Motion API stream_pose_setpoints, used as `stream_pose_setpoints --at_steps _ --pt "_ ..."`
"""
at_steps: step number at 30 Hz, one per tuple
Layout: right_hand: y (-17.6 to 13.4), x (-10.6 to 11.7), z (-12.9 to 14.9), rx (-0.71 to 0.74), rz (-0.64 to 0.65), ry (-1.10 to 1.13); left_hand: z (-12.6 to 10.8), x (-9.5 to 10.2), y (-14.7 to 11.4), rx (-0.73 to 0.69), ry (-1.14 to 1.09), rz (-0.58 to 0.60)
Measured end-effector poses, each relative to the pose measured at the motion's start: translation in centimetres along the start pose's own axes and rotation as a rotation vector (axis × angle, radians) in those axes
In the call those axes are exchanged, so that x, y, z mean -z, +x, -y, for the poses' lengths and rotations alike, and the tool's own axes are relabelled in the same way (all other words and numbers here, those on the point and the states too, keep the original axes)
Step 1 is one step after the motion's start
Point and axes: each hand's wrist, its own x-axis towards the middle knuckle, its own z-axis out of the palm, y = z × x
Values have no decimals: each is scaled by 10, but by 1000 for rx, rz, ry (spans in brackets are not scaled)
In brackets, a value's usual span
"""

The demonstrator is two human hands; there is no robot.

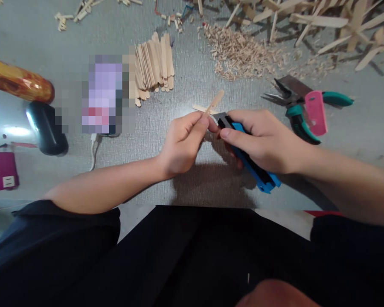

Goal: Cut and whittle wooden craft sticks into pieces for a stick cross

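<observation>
Many wood shavings (243,55), textured grey tabletop (144,136), cutter (252,164)

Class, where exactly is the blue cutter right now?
In the head view, the blue cutter is in the right hand, just right of the wooden stick pinched in the left hand.
</observation>
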Motion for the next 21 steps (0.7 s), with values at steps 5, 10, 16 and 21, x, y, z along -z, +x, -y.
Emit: stream_pose_setpoints --at_steps 5,10,16,21 --pt "-2 -4 0 -13 4 159 2 -2 -1 -28 -2 -7" --pt "-2 -5 3 -50 19 221 2 -2 -4 -33 60 26" --pt "-1 -5 3 -69 24 176 3 -1 -5 -59 118 30" --pt "-3 -4 4 -108 26 164 2 1 -6 -85 197 39"
